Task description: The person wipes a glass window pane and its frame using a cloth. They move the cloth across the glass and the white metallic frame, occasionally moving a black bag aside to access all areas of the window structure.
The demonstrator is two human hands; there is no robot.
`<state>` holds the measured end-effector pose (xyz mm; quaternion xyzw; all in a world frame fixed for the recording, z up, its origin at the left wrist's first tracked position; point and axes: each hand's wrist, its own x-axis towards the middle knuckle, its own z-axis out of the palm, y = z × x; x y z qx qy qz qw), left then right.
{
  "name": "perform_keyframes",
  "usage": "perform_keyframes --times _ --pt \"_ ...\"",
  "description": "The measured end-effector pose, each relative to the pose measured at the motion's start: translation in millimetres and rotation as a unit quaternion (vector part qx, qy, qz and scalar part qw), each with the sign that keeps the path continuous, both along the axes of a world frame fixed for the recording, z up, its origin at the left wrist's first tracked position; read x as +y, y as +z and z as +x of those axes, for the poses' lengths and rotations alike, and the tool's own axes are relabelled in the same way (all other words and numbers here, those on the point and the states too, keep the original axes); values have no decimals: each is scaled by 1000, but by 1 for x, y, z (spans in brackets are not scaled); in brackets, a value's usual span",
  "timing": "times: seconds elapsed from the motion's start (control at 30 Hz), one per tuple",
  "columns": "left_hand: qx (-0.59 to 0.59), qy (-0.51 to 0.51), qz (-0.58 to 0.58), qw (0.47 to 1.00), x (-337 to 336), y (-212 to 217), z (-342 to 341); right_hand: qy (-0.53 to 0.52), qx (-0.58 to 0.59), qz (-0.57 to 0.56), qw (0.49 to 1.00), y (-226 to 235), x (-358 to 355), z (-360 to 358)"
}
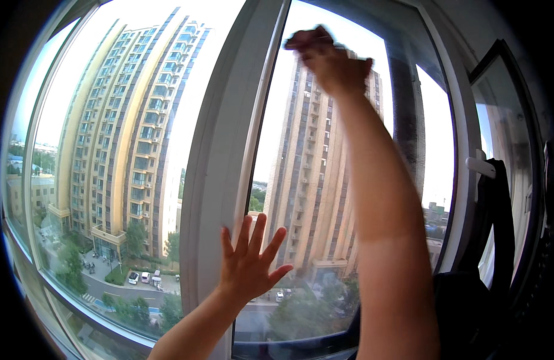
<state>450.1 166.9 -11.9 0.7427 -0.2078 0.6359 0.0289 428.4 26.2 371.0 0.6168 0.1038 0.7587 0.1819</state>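
High on the window pane [325, 198], my right hand [340, 71] presses a dark red cloth [310, 38] against the glass near its upper part. The cloth is bunched under the fingers and sticks out at both sides of the hand; hand and cloth are a little blurred. My left hand [248, 261] is lower down, with its fingers spread wide and nothing in it. It lies over the edge between the pane and the white window frame [214, 150], palm toward the window.
A white window handle [481, 165] juts out at the right, with a dark strap [502, 222] hanging beside it. Farther right stands an open dark-framed window sash [505, 108]. Tall apartment buildings [139, 126] and a street with parked cars show outside.
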Motion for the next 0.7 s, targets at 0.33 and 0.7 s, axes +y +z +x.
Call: perform_keyframes --times 0.33,0.7 --pt "16 3 1 1000 -3 2 -3 -161 -48 429 887 44 -187 -88" --pt "-9 -4 -4 1000 4 -1 -1 -99 17 22 995 -13 49 10"
